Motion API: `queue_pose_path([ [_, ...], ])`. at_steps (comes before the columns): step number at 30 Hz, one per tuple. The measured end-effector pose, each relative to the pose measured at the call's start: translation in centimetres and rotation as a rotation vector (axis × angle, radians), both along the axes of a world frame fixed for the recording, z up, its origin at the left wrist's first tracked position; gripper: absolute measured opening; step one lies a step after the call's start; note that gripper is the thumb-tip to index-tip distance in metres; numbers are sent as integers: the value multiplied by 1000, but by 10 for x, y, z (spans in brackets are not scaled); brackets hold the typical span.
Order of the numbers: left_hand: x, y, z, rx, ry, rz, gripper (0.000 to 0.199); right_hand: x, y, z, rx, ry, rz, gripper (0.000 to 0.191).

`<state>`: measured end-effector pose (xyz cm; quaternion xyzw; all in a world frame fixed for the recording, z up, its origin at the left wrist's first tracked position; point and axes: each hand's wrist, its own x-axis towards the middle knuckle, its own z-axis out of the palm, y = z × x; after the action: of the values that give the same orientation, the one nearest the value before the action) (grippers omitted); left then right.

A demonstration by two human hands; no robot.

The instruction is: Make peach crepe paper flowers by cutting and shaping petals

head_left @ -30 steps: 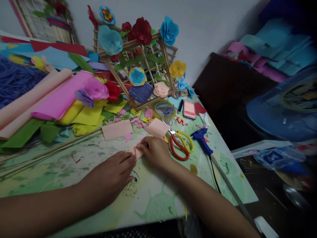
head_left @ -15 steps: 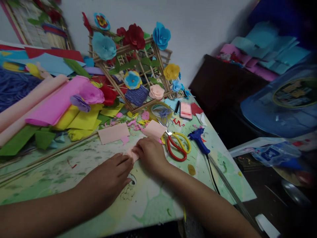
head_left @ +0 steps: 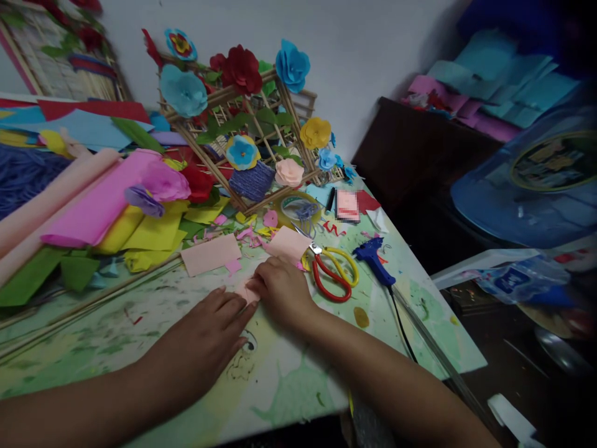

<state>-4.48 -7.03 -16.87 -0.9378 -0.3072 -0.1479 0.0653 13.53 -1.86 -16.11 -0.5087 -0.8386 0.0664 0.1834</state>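
Between my two hands a small piece of pale pink paper (head_left: 247,291) lies on the table, partly hidden by fingers. My left hand (head_left: 209,330) presses its fingertips, held together, on the near left part of the paper. My right hand (head_left: 283,291) is closed, with thumb and fingers pinching the paper's right side. A larger pale pink paper rectangle (head_left: 211,254) lies just beyond my left hand. Another pale pink sheet (head_left: 289,243) sits beyond my right hand, close to the scissors (head_left: 332,274) with one red and one yellow handle.
A blue glue gun (head_left: 375,261) lies right of the scissors, its cord running toward me. Behind stands a stick frame (head_left: 212,163) with paper flowers. Rolled pink paper (head_left: 100,202) and yellow sheets (head_left: 153,230) crowd the left. The table's right edge (head_left: 431,286) slopes toward me.
The view has shifted slightly. My left fingers have straightened and spread a little over the pink paper. My right hand keeps its place beside it.
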Motion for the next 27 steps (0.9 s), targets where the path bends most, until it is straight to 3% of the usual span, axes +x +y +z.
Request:
queue_pose_path([
  [8, -6, -2, -3, -23, -22, 67, 36, 1, -1, 5, -67, 102, -75, 20],
  [14, -7, -2, -4, -44, -51, 74, 36, 9, -5, 10, -72, 121, 7, 47],
  [23, -8, 1, 7, -89, -108, 42, 28, 13, 1, 4, -100, 290, -91, 14],
  [25, -8, 7, 12, -139, -105, 11, 24, 15, 0, 6, -89, 347, -21, 14],
  [27, -8, 13, 15, -184, -108, -21, 23, 18, -2, 10, -93, 344, 148, 13],
])
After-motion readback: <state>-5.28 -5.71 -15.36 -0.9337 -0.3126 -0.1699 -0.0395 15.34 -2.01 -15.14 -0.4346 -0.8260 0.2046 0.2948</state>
